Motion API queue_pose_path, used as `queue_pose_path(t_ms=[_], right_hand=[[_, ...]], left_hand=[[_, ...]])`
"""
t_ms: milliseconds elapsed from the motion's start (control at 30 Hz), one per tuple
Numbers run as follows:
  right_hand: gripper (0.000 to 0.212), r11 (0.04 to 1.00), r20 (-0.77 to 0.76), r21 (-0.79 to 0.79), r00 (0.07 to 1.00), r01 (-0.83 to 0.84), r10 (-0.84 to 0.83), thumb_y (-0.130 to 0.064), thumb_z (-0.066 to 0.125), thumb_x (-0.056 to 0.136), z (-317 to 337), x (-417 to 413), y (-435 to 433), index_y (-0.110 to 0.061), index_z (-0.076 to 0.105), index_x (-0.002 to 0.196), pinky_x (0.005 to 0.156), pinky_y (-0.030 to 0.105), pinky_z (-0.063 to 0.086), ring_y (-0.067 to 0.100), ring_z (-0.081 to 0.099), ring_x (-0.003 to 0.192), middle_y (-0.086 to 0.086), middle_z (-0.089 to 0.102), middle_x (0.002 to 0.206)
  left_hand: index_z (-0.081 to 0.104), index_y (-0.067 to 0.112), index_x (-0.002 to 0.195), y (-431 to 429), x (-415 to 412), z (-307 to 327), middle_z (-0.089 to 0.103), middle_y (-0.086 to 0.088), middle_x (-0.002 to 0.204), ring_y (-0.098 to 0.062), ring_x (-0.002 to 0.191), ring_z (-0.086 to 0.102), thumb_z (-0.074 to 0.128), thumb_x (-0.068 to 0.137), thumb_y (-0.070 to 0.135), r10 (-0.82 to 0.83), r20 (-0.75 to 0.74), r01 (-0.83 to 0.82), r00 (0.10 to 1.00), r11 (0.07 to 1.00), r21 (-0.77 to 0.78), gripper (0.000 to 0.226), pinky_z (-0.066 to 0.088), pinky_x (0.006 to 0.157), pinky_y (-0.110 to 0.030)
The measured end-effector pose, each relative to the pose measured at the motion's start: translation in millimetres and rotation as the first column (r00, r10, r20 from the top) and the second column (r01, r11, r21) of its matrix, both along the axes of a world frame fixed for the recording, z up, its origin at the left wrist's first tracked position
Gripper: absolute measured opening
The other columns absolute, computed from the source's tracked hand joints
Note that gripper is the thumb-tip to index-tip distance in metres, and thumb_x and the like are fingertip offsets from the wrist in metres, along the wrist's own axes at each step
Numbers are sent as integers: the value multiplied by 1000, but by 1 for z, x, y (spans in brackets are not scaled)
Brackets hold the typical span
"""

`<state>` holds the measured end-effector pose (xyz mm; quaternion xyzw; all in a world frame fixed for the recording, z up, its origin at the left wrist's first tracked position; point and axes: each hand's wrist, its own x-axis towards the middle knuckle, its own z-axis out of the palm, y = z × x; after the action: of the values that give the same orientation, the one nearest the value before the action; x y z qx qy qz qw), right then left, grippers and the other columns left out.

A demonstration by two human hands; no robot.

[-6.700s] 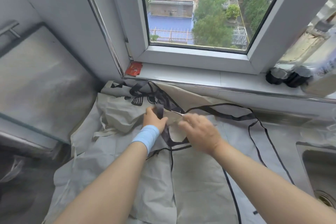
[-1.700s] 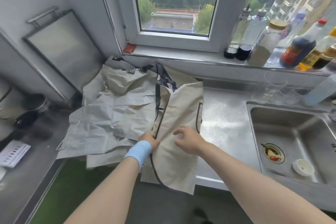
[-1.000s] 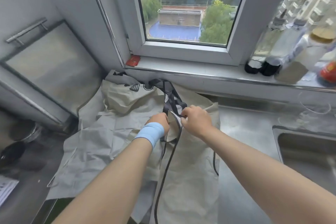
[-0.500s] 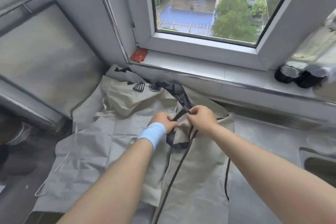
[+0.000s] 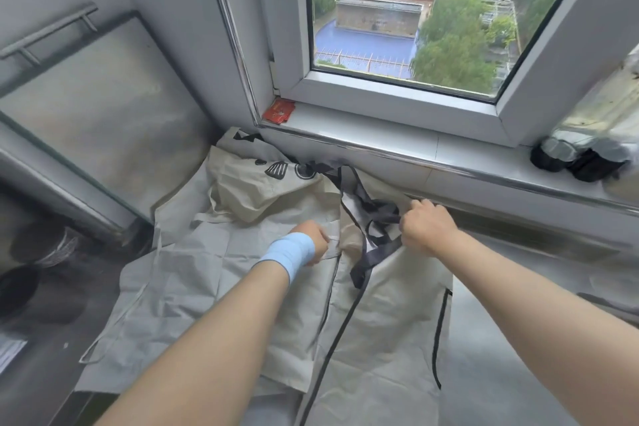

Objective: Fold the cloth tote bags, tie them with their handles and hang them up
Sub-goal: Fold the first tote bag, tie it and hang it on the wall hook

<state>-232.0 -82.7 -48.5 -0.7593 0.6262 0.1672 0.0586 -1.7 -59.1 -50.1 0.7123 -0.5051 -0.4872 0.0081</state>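
The bag (image 5: 380,356) being worked on is beige, edged in black, and is laid folded into a long strip on the counter (image 5: 518,373). Its top end is close under the back edge below the sill (image 5: 397,145), and its bottom end is cut off by the frame toward the near edge. Its dark handles (image 5: 377,218) are bunched at the top end, with one loop trailed down over the cloth. The handles are clenched in the right hand (image 5: 428,228), the fist closed round the strap and drawn out to the right. The left hand (image 5: 313,240), with a blue wristband (image 5: 287,252) at its wrist, is set on the strip's left border just beside the handles. Whether cloth is pinched there or merely held down cannot be told.

The step is judged to be the tying: the fold looks done, no knot is formed yet, and nothing has been hung. For the next move the strap would need to be passed round the folded strip and pulled tight while the fold is pinned flat under the left hand — otherwise it may spring open.

A pile (image 5: 193,270) of grey and printed bags is spread unfolded toward the counter's back left corner, touching the strip's left side. Beyond it a metal tray (image 5: 96,107) is leaned against the left wall. A red packet (image 5: 279,111) is seen at the sill's left end — bottles (image 5: 574,159) at its right.
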Motion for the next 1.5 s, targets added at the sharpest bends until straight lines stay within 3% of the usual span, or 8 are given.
queue_pose_path(t_ms=[167,300,500,633,900,1067,1267,1500], right_hand=[[27,827,368,-561,885,-32,284,-31,48,82,10,43,-4,-16,71,80,72,37,43,29,55,93,4,62,106],[24,898,103,-215,906,-384,412,-26,50,95,-7,95,-10,-18,60,116,64,35,43,29,58,99,6,54,115],[19,961,339,24,902,274,-266,-25,64,85,-18,101,-28,-16,60,102,65,30,42,30,64,91,4,63,95],[28,864,664,210,582,457,-469,-25,63,79,-14,88,-32,-16,55,53,55,26,38,23,49,61,-5,48,53],[2,681,846,459,-45,570,-532,-27,77,84,2,69,-46,-26,76,82,72,28,57,12,66,74,-10,69,77],[22,841,872,363,171,402,-458,-19,66,90,12,78,-36,-17,73,111,69,18,49,10,66,81,-4,73,100],[45,959,595,77,759,272,-263,-3,43,90,-3,21,-6,-30,70,114,92,30,49,17,61,113,-7,68,122],[48,991,217,127,976,-28,0,-7,42,90,-40,-2,0,-30,57,129,86,40,50,32,58,111,4,54,119]], left_hand=[[66,15,92,7,-10,-5,67,-10,85,-27,65,63,60,89,15,-58,27,56,998,996,65,7,59,77,-36],[69,7,100,1,-9,-16,75,-12,89,-29,75,73,54,85,17,-85,79,82,993,996,44,24,60,79,-38],[67,17,87,-4,-8,-30,72,-4,85,-22,66,65,66,82,24,-46,-23,46,999,999,17,9,56,71,-27],[60,21,65,-6,-12,-40,61,5,66,-17,60,56,72,76,22,-10,-46,9,999,1000,-25,15,52,74,-25],[56,21,69,-4,15,-18,61,-6,72,-20,54,58,68,81,12,-31,-23,32,999,999,43,19,43,50,-18],[65,13,93,5,33,4,70,-8,82,-24,75,65,55,86,13,-278,322,234,905,958,168,13,52,71,-29],[58,25,93,0,5,12,59,-4,114,-29,104,59,45,86,9,71,302,77,951,890,-450,22,45,85,-34],[47,22,136,-16,-63,-2,51,-4,136,-27,129,43,54,92,27,-488,447,635,750,720,-280,44,35,107,-40]])
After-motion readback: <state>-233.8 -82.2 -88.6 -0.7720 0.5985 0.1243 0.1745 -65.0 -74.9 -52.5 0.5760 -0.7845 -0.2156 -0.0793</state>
